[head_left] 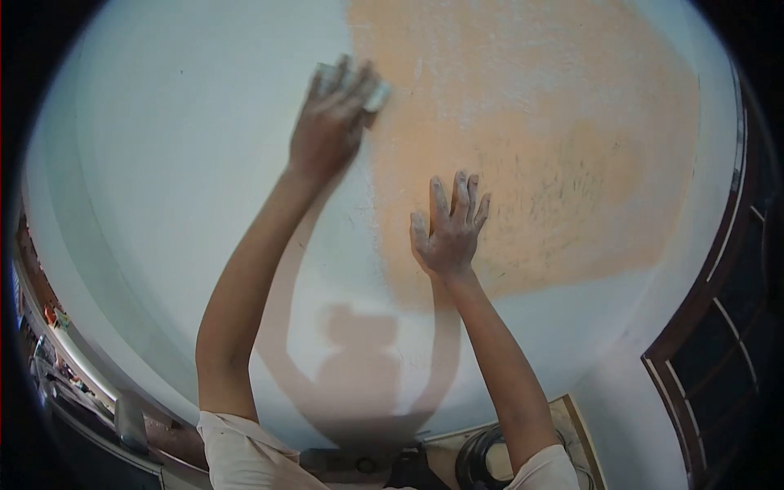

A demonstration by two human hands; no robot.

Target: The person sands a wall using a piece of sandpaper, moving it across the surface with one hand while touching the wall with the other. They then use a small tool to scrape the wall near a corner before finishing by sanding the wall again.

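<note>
My left hand point(328, 135) is raised against the wall point(196, 139), its fingers laid over a pale flat pad point(377, 96) and holding it to the surface. The hand is slightly blurred, and what the pad is made of cannot be told. A brownish edge shows under the hand. On the peach-coloured patch point(523, 82) of the wall, lower and to the right, my right hand point(452, 237) rests with its fingers spread, holding nothing. Whitish dust coats the fingers. Dark scratch-like marks point(547, 196) lie right of that hand.
A dark-framed window or door point(710, 359) stands at the right. Coiled dark cable or hose point(472, 459) lies below my right arm. At the lower left are a dark seat-like object point(90, 433) and some clutter. My shadow falls on the lower wall.
</note>
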